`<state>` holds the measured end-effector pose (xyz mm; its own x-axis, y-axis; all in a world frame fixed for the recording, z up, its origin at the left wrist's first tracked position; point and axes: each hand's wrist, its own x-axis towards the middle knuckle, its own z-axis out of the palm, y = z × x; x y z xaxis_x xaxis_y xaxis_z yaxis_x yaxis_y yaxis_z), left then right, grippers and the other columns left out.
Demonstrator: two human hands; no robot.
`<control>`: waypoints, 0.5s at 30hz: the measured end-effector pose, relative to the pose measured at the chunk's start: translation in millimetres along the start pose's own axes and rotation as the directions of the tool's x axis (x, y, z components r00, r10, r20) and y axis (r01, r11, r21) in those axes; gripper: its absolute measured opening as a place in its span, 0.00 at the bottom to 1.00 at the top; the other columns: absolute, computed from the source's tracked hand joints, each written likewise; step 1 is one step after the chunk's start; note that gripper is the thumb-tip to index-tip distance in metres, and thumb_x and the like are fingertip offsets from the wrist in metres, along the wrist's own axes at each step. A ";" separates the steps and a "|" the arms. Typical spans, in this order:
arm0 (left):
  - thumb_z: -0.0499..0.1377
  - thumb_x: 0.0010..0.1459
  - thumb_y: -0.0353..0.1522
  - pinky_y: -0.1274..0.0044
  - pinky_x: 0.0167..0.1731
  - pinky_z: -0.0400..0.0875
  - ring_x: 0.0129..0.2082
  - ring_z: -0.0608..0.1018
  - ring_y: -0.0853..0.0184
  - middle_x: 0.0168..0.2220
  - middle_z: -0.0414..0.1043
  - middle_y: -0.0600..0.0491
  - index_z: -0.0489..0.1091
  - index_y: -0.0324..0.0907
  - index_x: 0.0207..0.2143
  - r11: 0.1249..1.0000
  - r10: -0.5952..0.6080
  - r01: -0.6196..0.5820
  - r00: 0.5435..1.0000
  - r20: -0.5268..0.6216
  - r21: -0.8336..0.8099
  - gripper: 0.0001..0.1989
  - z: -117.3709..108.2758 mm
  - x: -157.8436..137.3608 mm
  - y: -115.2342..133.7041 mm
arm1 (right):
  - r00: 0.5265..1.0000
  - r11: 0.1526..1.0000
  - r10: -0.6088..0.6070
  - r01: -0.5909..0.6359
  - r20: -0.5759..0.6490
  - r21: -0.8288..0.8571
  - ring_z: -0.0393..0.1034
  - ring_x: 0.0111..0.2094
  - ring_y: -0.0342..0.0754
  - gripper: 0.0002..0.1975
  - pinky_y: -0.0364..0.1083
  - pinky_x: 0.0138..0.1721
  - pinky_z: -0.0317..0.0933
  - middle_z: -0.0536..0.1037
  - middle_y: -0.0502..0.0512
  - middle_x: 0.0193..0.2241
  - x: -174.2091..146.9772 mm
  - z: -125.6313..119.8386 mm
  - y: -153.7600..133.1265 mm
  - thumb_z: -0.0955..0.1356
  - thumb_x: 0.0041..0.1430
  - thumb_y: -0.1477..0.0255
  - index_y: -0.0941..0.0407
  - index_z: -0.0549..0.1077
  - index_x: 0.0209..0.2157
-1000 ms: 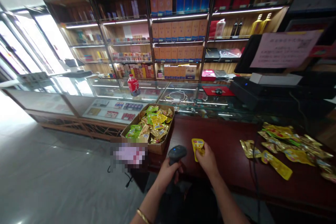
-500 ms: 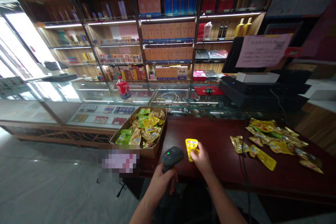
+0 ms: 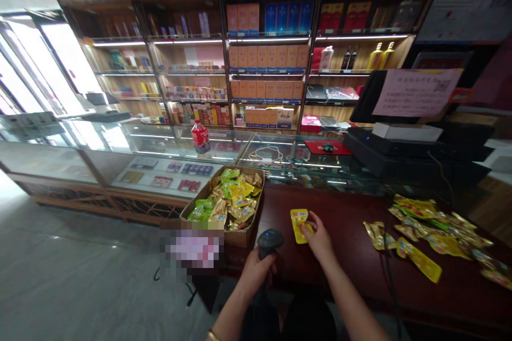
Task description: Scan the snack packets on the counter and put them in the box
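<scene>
Left hand: fingers wrapped round the grip of a dark scanner, just nearer than and right of the cardboard box.
Right hand: thumb and fingers pinching a yellow packet over the dark red table, right of the box.
Pixelated patch: before the box's near left side, hiding what lies there.
Black cable: well right of the box, running down across the table.
Loose packets: gold and yellow, farther right of the box, beyond the cable.
Box contents: green, gold and yellow packets, heaped.
Glass counter: behind the box, stretching left and right.
Red bottle: on the counter, beyond the box, slightly left.
Monitor: beyond the box, well right, partly covered by a pink sheet.
</scene>
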<state>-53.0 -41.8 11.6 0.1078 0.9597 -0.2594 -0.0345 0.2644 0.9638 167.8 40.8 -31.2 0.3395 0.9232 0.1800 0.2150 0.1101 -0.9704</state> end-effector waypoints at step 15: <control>0.63 0.49 0.47 0.77 0.11 0.59 0.09 0.68 0.67 0.13 0.68 0.55 0.66 0.45 0.23 0.992 -0.076 0.091 0.985 -0.155 0.091 0.17 -2.2 23.7 -25.6 | 0.993 0.982 -0.062 0.079 0.102 -0.171 0.71 0.63 0.60 0.26 0.59 0.65 0.61 0.78 0.65 0.59 95.5 106.5 -114.1 0.72 0.60 0.67 0.56 0.74 0.60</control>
<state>-51.7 -25.6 -19.4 -0.0457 0.9398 -0.3385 0.0656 0.3410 0.9378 78.1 155.6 79.6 0.2305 0.9474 0.2223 0.3948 0.1177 -0.9112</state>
